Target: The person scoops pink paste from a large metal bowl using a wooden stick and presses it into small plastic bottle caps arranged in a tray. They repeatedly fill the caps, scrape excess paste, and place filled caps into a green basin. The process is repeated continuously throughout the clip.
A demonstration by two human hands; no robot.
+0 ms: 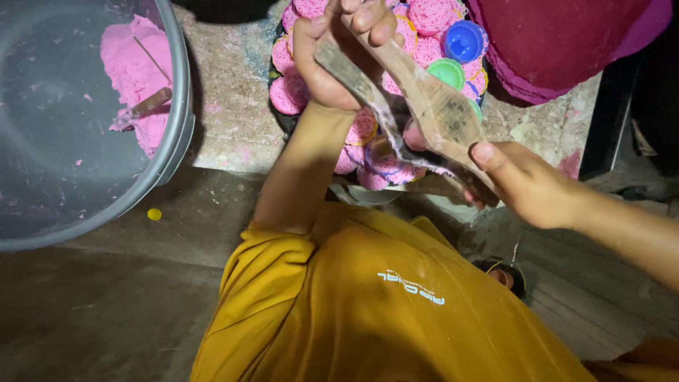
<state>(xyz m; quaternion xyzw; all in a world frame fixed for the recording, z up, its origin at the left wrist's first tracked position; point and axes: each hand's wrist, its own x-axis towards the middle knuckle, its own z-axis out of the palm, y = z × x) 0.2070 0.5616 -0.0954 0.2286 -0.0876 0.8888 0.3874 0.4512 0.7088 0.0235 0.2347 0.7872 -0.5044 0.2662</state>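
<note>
Many pink lacy discs (424,28) already fill the tray (283,120) at the far middle, some on blue and green caps (463,41). Pink dough (134,67) remains in the grey bucket (180,134), far left, so more seems left. The left hand (336,53) has its fingers wrapped around the wooden press (424,106); the right hand (527,184) clasps its near end.

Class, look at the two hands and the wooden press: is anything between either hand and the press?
Nothing visible: the left hand grips the upper handles of the press, and the right hand holds its lower end directly.
</note>
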